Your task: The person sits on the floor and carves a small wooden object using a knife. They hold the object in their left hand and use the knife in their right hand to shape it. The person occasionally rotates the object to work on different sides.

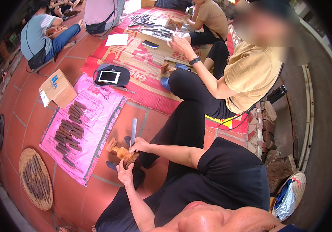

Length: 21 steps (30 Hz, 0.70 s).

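Observation:
My right hand [139,146] is closed round the lower end of a flat grey metal blade [134,127], which stands upright with its rounded tip away from me. Its grip is hidden in my fingers. Close by is a carved yellow-brown wooden block [121,152], low over the floor between my feet. My left hand [125,176] has its fingers bent together against the near end of that block; what they pinch, if anything, is too small to make out. Dark brown wooden sticks [70,133] lie in rows on a pink printed sheet [104,133] to the left.
A round woven tray [23,154] holds more brown sticks. Beyond the sheet stand a cardboard box [63,91] and a dark cap [124,76] with a white-framed device [109,77] on it. A person in a tan shirt [247,73] sits close on the right, by a red mat [150,101].

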Tool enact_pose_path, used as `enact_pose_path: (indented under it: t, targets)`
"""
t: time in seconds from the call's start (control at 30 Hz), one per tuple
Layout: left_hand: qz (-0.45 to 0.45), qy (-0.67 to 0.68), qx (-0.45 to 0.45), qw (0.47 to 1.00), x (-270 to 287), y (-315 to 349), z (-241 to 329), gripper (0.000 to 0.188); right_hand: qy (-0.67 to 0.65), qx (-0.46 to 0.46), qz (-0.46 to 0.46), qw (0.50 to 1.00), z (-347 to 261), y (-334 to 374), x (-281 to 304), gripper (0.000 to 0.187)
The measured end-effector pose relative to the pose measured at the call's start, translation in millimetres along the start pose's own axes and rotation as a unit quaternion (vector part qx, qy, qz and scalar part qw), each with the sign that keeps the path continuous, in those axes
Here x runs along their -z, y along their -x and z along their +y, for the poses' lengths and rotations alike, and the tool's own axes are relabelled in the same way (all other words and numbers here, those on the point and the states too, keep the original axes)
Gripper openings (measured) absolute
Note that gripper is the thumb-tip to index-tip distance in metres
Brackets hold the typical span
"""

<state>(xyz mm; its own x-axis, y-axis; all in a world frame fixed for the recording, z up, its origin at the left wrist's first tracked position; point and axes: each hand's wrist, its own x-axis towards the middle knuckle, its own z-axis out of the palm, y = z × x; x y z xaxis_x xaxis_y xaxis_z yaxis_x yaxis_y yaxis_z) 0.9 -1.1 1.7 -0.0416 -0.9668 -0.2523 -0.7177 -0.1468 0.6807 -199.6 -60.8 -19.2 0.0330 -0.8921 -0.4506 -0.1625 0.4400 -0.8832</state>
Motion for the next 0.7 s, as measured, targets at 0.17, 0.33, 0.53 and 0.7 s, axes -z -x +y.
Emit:
enact_pose_path:
  t: [0.17,0.33,0.53,0.7]
  targets:
    - [0.0,0.003,-0.002,1.0,-3,0,4,0.059,-0.101,-0.021,0.026,0.994,8,-3,6,0.016]
    - [0.0,-0.01,0.013,1.0,1,1,6,0.059,-0.132,-0.064,0.015,0.989,3,-1,7,0.014]
    - [0.0,-0.004,0.003,1.0,-7,0,-6,0.058,-0.069,-0.052,-0.009,0.996,4,0,5,0.015]
    - [0.0,-0.004,0.028,1.0,-1,0,-1,0.06,-0.125,-0.076,-0.013,0.989,-6,1,6,0.018]
